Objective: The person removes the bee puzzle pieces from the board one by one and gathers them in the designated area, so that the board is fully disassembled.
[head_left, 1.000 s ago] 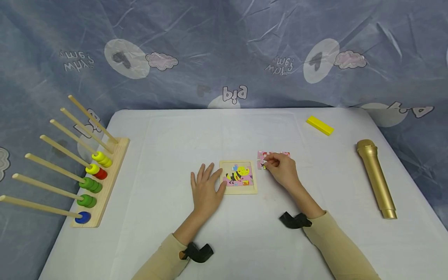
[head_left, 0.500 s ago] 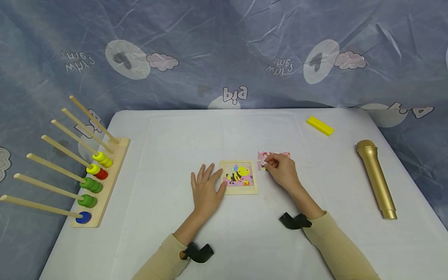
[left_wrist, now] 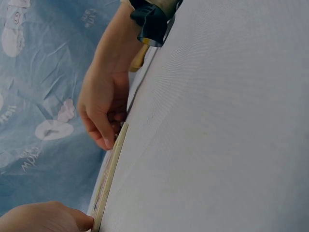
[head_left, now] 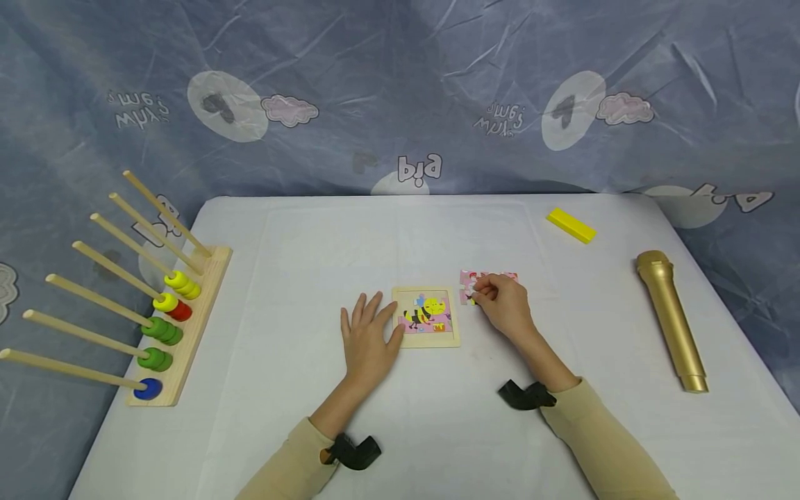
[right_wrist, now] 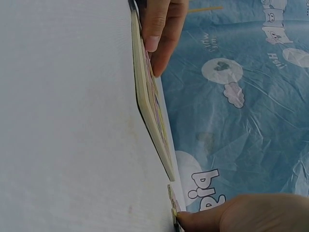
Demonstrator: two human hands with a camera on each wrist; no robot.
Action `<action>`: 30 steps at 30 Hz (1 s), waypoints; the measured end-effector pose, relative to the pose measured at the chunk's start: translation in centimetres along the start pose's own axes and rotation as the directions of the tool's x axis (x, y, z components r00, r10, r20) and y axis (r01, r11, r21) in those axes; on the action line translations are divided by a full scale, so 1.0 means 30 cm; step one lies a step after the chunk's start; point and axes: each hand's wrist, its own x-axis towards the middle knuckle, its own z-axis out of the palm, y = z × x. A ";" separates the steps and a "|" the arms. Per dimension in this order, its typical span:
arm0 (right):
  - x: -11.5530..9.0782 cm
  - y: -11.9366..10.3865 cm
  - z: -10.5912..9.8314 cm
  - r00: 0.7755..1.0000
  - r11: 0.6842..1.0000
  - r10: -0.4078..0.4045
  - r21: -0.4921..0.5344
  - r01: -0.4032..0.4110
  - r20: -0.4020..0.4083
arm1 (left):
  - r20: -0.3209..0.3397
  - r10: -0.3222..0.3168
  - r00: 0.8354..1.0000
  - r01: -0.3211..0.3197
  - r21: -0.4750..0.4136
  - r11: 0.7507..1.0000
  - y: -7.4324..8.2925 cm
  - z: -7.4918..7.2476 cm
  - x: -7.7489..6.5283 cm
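Observation:
A square wooden puzzle tray [head_left: 427, 339] with a bee picture lies on the white table; the upper part of its recess shows bare wood. My left hand [head_left: 369, 347] rests flat beside it with fingers spread, index finger and thumb touching its left edge. Right of the tray lie pink jigsaw puzzle pieces [head_left: 465, 279]. My right hand [head_left: 505, 305] covers part of them, its thumb and forefinger pinching at a piece. In the right wrist view the right thumb [right_wrist: 198, 221] sits on the pieces [right_wrist: 173, 200]. How much of the pinched piece lies under the fingers is hidden.
A wooden peg counting rack [head_left: 187, 340] with coloured rings stands at the left. A yellow block [head_left: 571, 225] lies at the back right, and a gold toy microphone [head_left: 673, 323] at the right. A patterned blue-grey cloth [head_left: 350, 62] hangs behind the table.

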 end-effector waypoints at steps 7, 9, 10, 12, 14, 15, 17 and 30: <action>-0.004 -0.017 -0.008 0.997 0.997 -0.032 0.065 0.037 -0.069 | 0.007 -0.002 1.000 0.002 0.002 1.000 0.003 0.000 -0.001; -0.004 -0.026 -0.013 0.996 0.994 -0.040 0.100 0.048 -0.083 | 0.006 -0.002 1.000 0.002 0.002 1.000 0.003 0.000 -0.001; -0.004 -0.031 -0.015 0.995 0.991 -0.046 0.119 0.056 -0.088 | 0.003 0.000 1.000 0.000 0.003 1.000 0.003 -0.001 -0.001; -0.004 -0.046 -0.021 0.995 0.987 -0.049 0.150 0.061 -0.086 | -0.002 0.003 1.000 -0.003 0.003 1.000 0.005 -0.002 0.000; -0.005 -0.064 -0.024 0.997 0.983 -0.048 0.176 0.059 -0.067 | -0.001 0.002 1.000 -0.002 0.001 1.000 0.005 -0.002 0.000; -0.006 -0.073 -0.024 0.997 0.981 -0.047 0.188 0.057 -0.055 | -0.002 0.000 1.000 0.000 0.001 1.000 0.005 -0.002 -0.001; -0.010 -0.093 -0.021 0.999 0.977 -0.043 0.209 0.047 -0.023 | 0.001 -0.003 1.000 0.003 0.000 1.000 0.005 -0.003 -0.002; -0.040 -0.186 0.066 0.992 0.955 -0.083 0.292 0.052 0.096 | -0.003 0.002 1.000 -0.002 0.001 1.000 0.004 -0.004 0.000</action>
